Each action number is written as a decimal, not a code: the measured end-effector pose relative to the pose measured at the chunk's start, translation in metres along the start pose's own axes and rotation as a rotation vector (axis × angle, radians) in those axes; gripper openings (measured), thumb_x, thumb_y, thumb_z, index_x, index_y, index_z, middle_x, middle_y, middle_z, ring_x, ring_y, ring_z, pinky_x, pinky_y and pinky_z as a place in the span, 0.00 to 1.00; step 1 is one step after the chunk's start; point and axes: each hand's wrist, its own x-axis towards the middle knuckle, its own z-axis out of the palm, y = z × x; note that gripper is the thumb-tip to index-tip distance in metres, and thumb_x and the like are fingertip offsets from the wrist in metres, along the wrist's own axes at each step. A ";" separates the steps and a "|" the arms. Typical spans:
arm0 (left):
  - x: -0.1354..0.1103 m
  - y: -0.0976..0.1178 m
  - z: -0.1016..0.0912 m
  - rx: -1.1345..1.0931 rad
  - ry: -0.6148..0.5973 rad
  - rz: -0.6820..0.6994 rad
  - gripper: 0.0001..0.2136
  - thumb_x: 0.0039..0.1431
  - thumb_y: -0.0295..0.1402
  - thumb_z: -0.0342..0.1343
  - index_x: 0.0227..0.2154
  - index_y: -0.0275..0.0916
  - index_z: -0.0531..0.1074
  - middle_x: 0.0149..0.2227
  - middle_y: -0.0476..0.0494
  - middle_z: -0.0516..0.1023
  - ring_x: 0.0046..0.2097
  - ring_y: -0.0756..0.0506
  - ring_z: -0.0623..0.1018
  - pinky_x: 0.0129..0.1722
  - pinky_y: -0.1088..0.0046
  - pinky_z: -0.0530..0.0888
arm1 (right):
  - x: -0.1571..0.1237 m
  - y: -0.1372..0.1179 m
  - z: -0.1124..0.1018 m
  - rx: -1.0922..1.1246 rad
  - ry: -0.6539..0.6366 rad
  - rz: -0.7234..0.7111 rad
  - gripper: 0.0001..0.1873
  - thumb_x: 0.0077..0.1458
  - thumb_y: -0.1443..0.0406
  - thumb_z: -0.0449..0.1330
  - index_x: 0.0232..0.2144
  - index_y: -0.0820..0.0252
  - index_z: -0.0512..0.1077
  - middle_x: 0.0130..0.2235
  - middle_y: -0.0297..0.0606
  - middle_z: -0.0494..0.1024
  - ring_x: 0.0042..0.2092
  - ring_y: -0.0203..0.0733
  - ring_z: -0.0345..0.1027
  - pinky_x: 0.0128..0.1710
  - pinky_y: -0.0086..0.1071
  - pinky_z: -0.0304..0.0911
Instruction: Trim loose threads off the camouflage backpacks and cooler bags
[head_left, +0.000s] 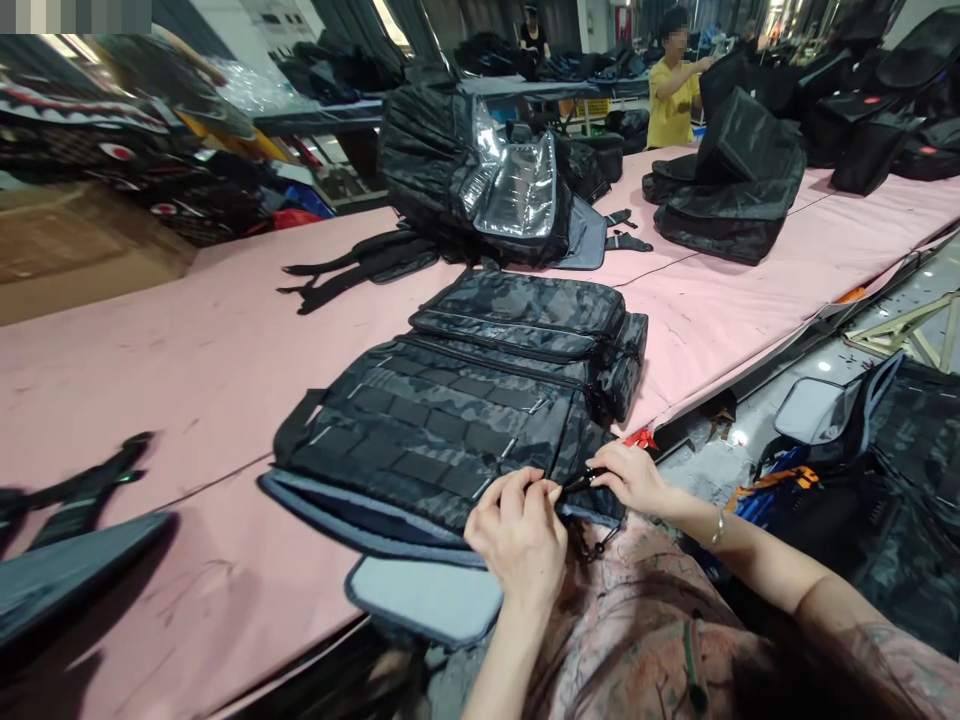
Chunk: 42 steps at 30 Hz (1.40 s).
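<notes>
A dark camouflage backpack [450, 400] lies flat on the pink-covered table, its near end open along a grey-lined edge. A grey padded flap [427, 598] hangs out toward the table's edge. At the backpack's near right corner, my left hand [521, 525] is closed with curled fingers on a short black strap [577, 484]. My right hand [631, 476] pinches the same strap from the other side. A dark part on the strap, between the hands, is too small to make out. A thin black cord [600, 545] dangles just below.
Behind the backpack sits another black bag [480, 180] with a shiny clear pocket. More black bags [727, 190] are farther right. A grey-edged piece [75, 570] lies at left, near a cardboard box [82, 245]. Bags [900, 460] are stacked below the table at right. A person [671, 95] in yellow stands beyond.
</notes>
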 end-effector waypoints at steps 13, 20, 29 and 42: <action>-0.002 -0.009 -0.010 -0.296 0.018 0.166 0.08 0.55 0.30 0.50 0.24 0.41 0.71 0.36 0.42 0.74 0.47 0.42 0.68 0.46 0.60 0.62 | 0.011 0.000 -0.002 0.204 0.067 0.121 0.08 0.57 0.63 0.54 0.32 0.60 0.71 0.32 0.37 0.74 0.34 0.38 0.66 0.35 0.31 0.60; -0.010 -0.005 0.000 0.086 -0.125 0.256 0.05 0.54 0.30 0.53 0.32 0.45 0.72 0.53 0.44 0.69 0.56 0.39 0.62 0.54 0.49 0.50 | 0.006 0.005 -0.002 0.241 0.110 0.305 0.07 0.54 0.64 0.56 0.35 0.60 0.70 0.32 0.36 0.73 0.33 0.37 0.65 0.35 0.30 0.60; -0.009 -0.004 -0.004 0.014 -0.069 0.129 0.04 0.54 0.27 0.52 0.26 0.40 0.70 0.46 0.42 0.74 0.52 0.40 0.65 0.50 0.54 0.56 | -0.001 0.001 -0.005 0.096 -0.060 0.034 0.10 0.58 0.61 0.52 0.37 0.60 0.70 0.35 0.40 0.74 0.37 0.40 0.66 0.36 0.31 0.61; -0.008 -0.003 -0.004 0.038 -0.099 0.069 0.04 0.55 0.28 0.52 0.26 0.39 0.69 0.42 0.40 0.74 0.49 0.40 0.65 0.46 0.56 0.57 | 0.006 -0.003 -0.005 0.032 -0.208 -0.053 0.10 0.58 0.62 0.52 0.37 0.60 0.70 0.34 0.39 0.73 0.37 0.39 0.66 0.36 0.30 0.60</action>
